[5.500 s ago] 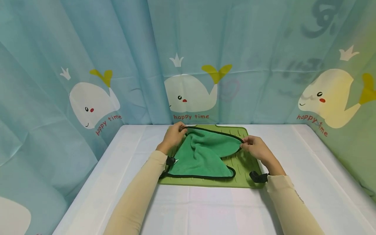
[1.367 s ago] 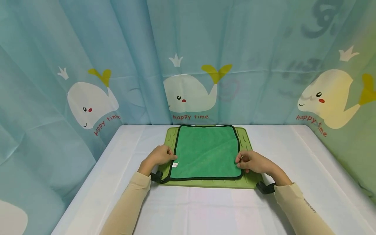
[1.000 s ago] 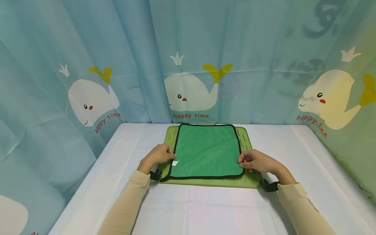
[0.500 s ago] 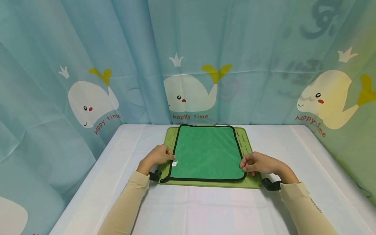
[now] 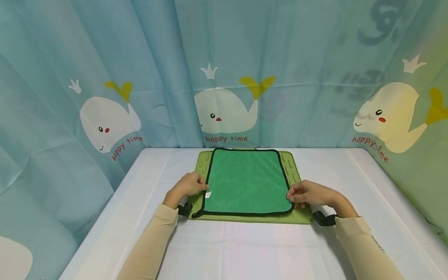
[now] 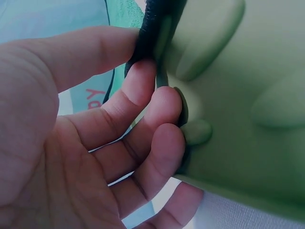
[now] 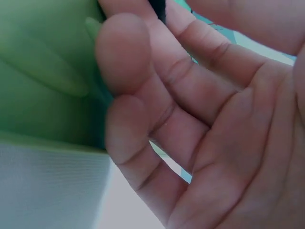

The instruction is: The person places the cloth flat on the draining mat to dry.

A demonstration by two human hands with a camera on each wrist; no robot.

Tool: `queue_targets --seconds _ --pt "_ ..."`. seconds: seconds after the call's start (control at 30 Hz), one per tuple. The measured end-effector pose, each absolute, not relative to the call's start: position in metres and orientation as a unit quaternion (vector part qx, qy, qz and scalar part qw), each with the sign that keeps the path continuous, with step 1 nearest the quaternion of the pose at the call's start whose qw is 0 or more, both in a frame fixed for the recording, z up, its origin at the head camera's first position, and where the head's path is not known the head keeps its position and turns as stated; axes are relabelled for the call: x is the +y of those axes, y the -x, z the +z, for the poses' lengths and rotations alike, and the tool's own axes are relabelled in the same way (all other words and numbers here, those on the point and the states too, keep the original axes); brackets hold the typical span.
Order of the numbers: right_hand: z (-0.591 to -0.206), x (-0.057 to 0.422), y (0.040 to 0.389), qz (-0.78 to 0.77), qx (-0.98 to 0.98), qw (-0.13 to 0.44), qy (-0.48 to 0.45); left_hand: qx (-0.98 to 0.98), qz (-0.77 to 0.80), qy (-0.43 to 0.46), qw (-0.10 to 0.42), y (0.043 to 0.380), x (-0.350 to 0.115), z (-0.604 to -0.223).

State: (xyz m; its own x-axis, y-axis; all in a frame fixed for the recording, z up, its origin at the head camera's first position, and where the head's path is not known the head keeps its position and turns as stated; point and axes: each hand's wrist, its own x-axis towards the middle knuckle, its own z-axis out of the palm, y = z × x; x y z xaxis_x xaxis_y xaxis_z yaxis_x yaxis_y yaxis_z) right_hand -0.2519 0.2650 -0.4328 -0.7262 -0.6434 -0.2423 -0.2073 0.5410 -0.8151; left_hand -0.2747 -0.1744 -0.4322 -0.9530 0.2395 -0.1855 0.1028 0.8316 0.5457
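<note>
A green cloth (image 5: pixel 248 182) with a black border and a small white tag (image 5: pixel 208 194) lies spread flat over a lighter green ridged mat (image 5: pixel 290 167). My left hand (image 5: pixel 189 184) pinches the cloth's left border beside the tag. In the left wrist view, thumb and index finger meet on the black edging (image 6: pixel 151 38), and the other fingers touch the mat. At the lower right border is my right hand (image 5: pixel 311 193), thumb and fingers pinching the edge near the corner. The right wrist view shows curled fingers (image 7: pixel 124 52) against the mat; most of the grip is out of sight there.
Under the mat is a table with a white cover (image 5: pixel 245 249). A blue curtain (image 5: pixel 297 112) printed with whales hangs behind and along the sides. A black strap piece (image 5: pixel 323 219) sits at each wrist.
The cloth, folded over 5.5 s ago, now lies flat. Over the last second or so my right hand moved slightly right, drawing the lower right corner outward. My left hand stayed nearly still.
</note>
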Motion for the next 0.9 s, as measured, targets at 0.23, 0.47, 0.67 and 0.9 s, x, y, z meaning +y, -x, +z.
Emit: queue_targets --seconds 0.23,0.47,0.67,0.9 --pt "-0.4325 0.2635 0.2517 -0.412 0.835 0.260 0.258 0.950 0.272 -0.100 0.119 0.2747 -0.1764 -0.4318" --pt "-0.4341 0.2605 0.2515 -0.412 0.834 0.263 0.256 0.953 0.263 -0.100 0.115 0.2742 -0.1770 -0.4316" --pt "-0.4351 0.2604 0.2503 -0.411 0.834 0.274 0.247 0.953 0.261 -0.091 0.120 0.2730 -0.1770 -0.4335" --pt "-0.4341 0.2599 0.2501 -0.410 0.831 0.274 0.256 0.953 0.264 -0.094 0.116 0.2724 -0.1772 -0.4334"
